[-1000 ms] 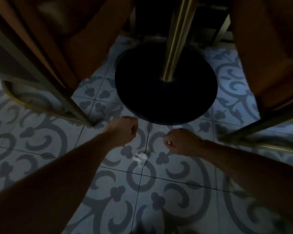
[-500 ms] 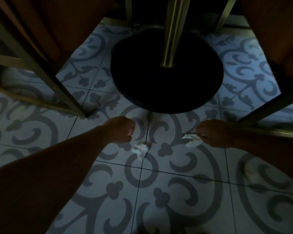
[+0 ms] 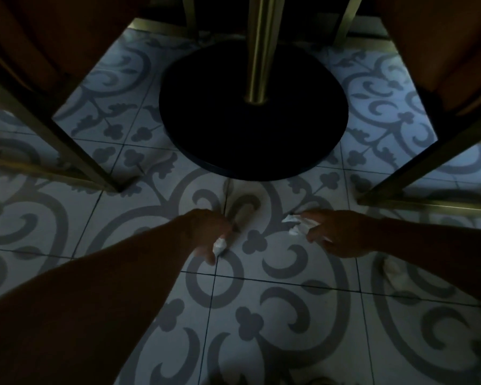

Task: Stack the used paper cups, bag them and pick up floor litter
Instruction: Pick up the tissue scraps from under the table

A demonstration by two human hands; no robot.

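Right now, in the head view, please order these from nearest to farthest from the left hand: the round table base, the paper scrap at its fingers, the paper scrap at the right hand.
From the left hand:
1. Small paper scrap, at its fingertips.
2. Crumpled paper scrap, to the right, at the right hand.
3. Round table base, ahead, under the pole.

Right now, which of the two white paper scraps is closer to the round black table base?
The crumpled scrap at the right hand fingertips. It lies farther up the tiles toward the table base than the smaller scrap under the left hand.
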